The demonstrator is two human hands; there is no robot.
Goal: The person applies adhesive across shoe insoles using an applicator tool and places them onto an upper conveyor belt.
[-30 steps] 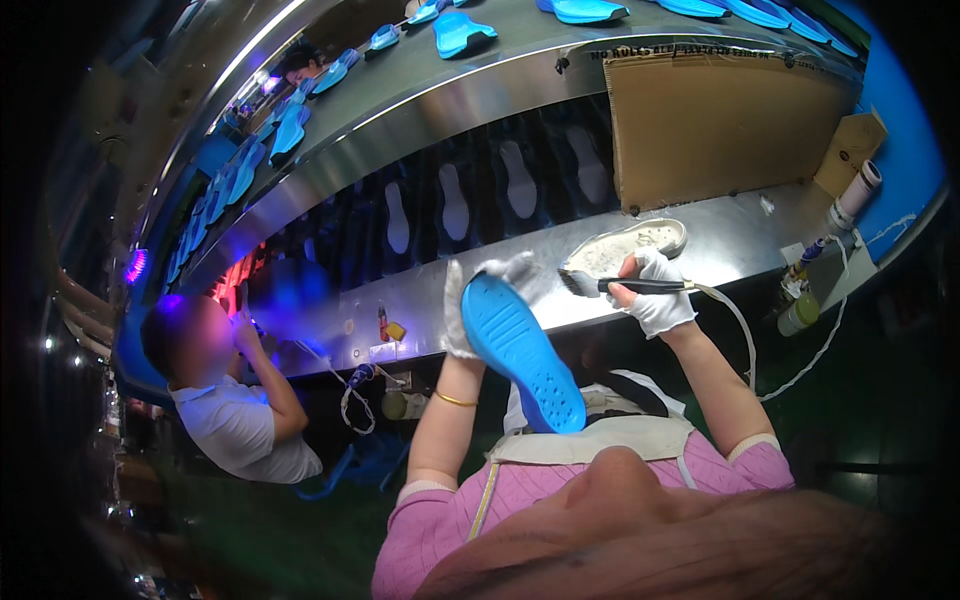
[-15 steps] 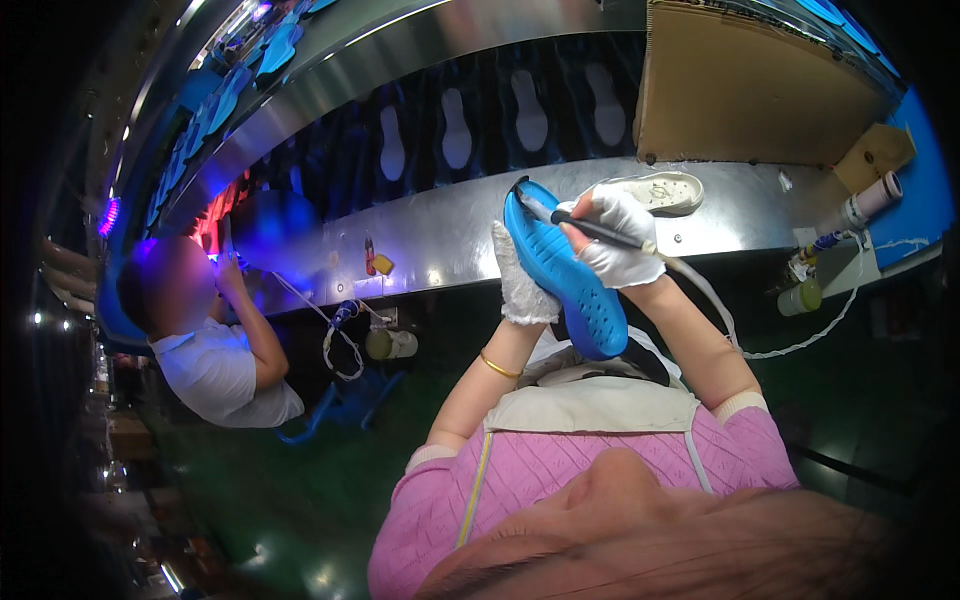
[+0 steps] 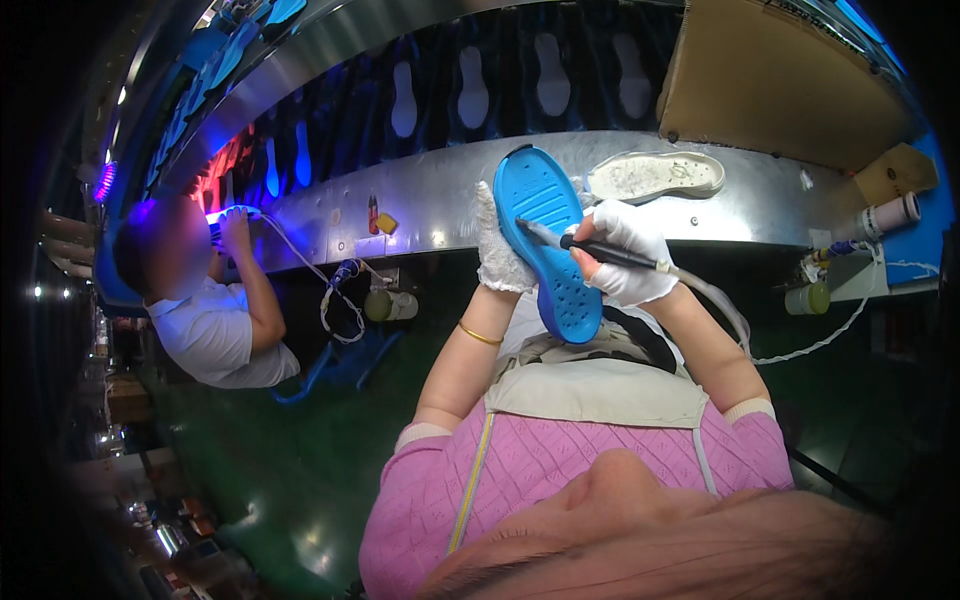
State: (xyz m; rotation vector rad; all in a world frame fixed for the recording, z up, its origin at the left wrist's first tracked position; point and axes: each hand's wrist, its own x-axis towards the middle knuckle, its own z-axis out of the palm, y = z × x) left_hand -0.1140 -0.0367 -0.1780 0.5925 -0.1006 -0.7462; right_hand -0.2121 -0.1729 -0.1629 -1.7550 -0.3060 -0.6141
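My left hand [image 3: 503, 252], in a white knit glove, is closed on the left edge of a blue shoe sole [image 3: 543, 183]. The sole is held above the bench front, its ridged and perforated inner face turned up. In my right hand [image 3: 632, 270], gloved with bare fingertips, is a black-handled brush [image 3: 612, 254] fed by a pale hose [image 3: 712, 292]. Its bristle tip meets the sole's left inner edge near mid-length. Just beyond, a white shoe sole [image 3: 655, 178] lies on the metal bench.
Behind the metal bench [image 3: 440, 205] runs a dark rack [image 3: 510, 85] bearing sole shapes. A cardboard sheet [image 3: 780, 95] stands at the back right. A yellow block [image 3: 387, 223] and small red bottle [image 3: 373, 214] sit left. A co-worker [image 3: 215, 310] works at far left.
The brush tip has moved from the toe end down the left edge to about mid-length. The blue sole has turned, showing its inner face more fully.
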